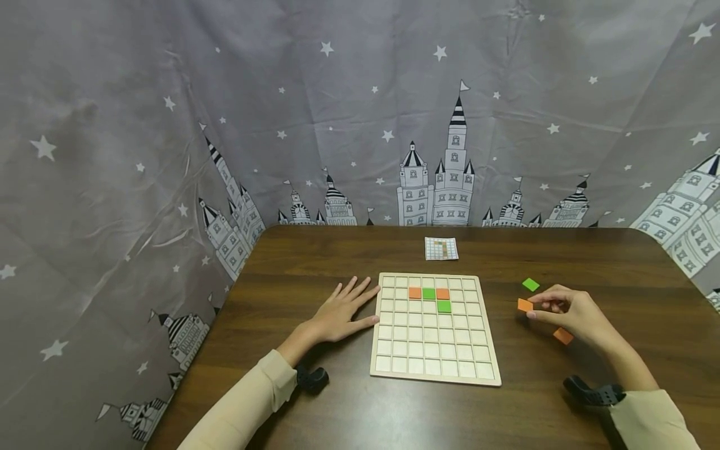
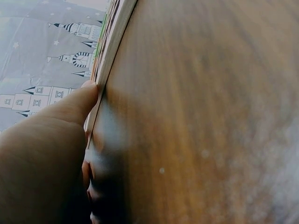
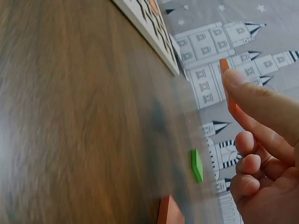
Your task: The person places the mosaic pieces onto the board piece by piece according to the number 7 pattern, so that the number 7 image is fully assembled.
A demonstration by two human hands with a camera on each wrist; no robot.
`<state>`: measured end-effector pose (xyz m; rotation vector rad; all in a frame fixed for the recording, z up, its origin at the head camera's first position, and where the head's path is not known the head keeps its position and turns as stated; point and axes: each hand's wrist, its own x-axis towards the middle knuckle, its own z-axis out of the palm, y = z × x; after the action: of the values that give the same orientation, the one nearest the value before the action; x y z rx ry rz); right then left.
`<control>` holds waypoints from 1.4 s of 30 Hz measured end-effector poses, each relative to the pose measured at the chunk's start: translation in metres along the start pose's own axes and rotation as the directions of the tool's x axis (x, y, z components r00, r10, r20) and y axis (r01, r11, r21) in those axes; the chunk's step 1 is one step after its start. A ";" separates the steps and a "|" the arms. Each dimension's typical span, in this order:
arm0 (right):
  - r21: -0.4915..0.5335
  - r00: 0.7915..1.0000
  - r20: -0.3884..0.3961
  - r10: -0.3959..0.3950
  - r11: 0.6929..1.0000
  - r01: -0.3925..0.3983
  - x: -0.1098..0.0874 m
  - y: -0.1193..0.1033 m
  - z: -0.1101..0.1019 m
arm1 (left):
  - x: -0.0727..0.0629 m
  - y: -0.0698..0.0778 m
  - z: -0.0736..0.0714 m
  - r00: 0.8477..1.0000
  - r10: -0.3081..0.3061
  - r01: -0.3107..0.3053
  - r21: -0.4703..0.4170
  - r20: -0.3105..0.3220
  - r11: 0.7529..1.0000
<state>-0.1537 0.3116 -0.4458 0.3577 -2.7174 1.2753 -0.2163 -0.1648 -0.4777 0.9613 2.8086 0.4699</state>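
"At the three o'clock side of the board (image 1: 431, 334), what has the right hand (image 1: 582, 322) got?"

"An orange tile (image 1: 524, 305), pinched between thumb and forefinger, the other fingers curled in. The right wrist view shows it raised clear of the table (image 1: 388, 415)."

"What lies around that hand?"

"A loose green tile (image 1: 530, 285), near twelve o'clock from the pinched one, and a loose orange tile (image 1: 564, 335) at its four o'clock. Both lie on the table, apart from the board."

"And the left hand (image 1: 337, 315)?"

"At the board's nine o'clock. It grasps nothing; its fingers are spread, and the thumb tip touches the board's edge. The pinched tile is well apart from it, across the board."

"Which squares are filled?"

"Four. In the second row from the far side sit a left orange square (image 1: 415, 293), a middle green square (image 1: 429, 294) and a right orange square (image 1: 442, 294), side by side. A lower green square (image 1: 444, 307) sits at six o'clock from the last."

"Beyond the board?"

"A small card (image 1: 441, 249) printed with a coloured grid, at twelve o'clock, and behind the table a grey curtain (image 1: 337, 156) with stars and castles."
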 end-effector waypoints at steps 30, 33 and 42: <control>0.162 0.991 0.127 -0.042 0.987 0.021 0.032 -0.034 0.058 | 0.000 0.000 0.000 1.000 -0.005 0.005 0.007 0.003 1.000; 0.184 0.989 0.144 -0.043 0.983 0.016 0.034 -0.037 0.064 | -0.001 0.000 0.000 1.000 -0.004 0.004 0.003 -0.004 1.000; 0.190 0.982 0.185 -0.035 0.982 -0.001 0.040 -0.042 0.081 | -0.001 -0.002 0.004 0.999 0.015 -0.015 -0.016 -0.034 1.000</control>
<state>-0.1819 0.2166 -0.4579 0.5460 -2.7409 1.5756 -0.2161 -0.1660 -0.4824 0.9812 2.8246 0.5151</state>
